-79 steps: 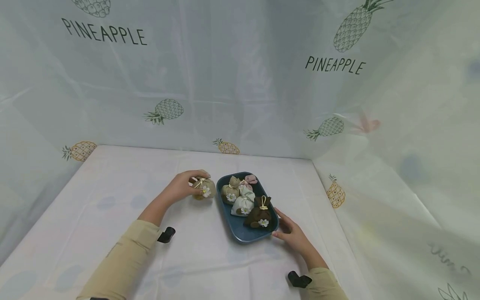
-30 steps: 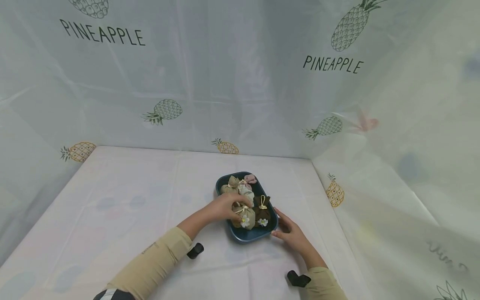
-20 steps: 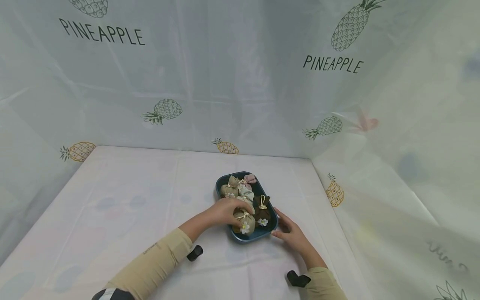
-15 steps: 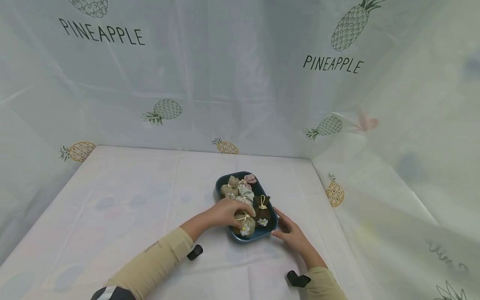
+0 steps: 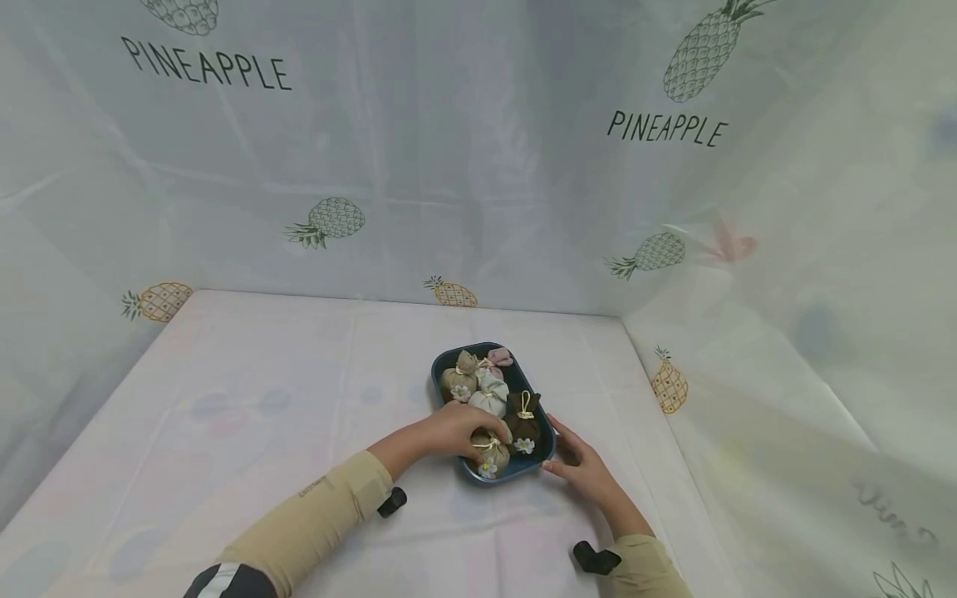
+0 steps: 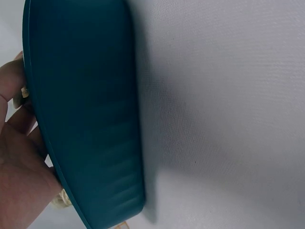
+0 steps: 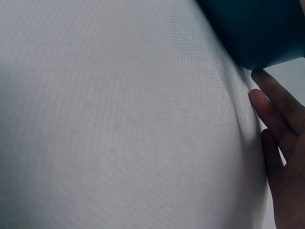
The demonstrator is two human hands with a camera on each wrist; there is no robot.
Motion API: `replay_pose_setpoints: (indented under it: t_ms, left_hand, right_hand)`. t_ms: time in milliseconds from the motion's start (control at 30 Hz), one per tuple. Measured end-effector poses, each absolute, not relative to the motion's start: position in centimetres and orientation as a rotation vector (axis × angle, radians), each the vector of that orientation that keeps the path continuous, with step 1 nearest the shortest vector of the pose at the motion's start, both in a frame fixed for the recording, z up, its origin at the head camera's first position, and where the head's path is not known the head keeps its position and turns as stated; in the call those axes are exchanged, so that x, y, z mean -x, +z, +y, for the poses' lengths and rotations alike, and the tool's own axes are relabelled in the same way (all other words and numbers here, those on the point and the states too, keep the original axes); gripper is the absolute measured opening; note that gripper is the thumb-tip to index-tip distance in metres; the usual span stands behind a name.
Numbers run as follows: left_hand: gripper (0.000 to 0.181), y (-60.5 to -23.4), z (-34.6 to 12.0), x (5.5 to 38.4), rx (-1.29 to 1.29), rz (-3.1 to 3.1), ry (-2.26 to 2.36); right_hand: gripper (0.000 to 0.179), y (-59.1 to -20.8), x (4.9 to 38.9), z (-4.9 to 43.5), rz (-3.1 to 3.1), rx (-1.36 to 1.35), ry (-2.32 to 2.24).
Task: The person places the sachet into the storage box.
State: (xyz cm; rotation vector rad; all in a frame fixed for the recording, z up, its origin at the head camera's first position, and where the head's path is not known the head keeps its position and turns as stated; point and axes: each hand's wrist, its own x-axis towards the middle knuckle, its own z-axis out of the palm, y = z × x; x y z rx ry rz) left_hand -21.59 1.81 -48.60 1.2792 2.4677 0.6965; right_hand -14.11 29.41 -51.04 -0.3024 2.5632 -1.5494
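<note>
A blue tray (image 5: 441, 415) stands on the table with several small drawstring pouches in it. My left hand (image 5: 458, 430) pinches a beige pouch (image 5: 495, 457), with a white flower on it, at the tray's near end. Farther back in the tray sit another beige pouch (image 5: 456, 380), a white pouch (image 5: 489, 397) and a pink pouch (image 5: 499, 357). By the right wall is a brown pouch (image 5: 525, 427) with a gold cord. My right hand (image 5: 586, 475) rests with extended fingers against the tray's right side; the right wrist view shows a fingertip touching its wall.
A white cloth with pale spots covers the table (image 5: 262, 465). Pineapple-printed curtain (image 5: 478, 166) hangs behind it and at both sides. Black wrist mounts (image 5: 392, 502) sit on both arms.
My left hand has carried the beige pouch from the table left of the tray into the tray, then slightly toward its near end. My right hand has stayed at the tray's side.
</note>
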Motion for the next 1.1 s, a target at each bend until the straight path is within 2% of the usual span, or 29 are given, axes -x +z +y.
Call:
replay_pose_setpoints:
  t_ms: [500,767,1000,1100]
  left_hand:
    - [0.05,-48.1,0.5,21.7,-1.351,2.434,0.739]
    - [0.057,-47.3,-1.5,21.6,-1.335,2.425,0.864]
    - [0.059,-46.7,-3.5,21.0,-1.229,2.45,0.891]
    - [0.061,-46.3,-4.6,20.6,-1.139,2.46,0.938]
  right_hand:
    - [0.076,-51.1,14.0,29.5,2.567,0.282,-1.552]
    - [0.076,-51.5,14.4,29.6,2.588,0.323,-1.54]
    - [0.077,-53.8,15.2,30.7,2.611,0.311,-1.487]
    - [0.076,-53.4,15.2,30.9,2.646,0.318,-1.443]
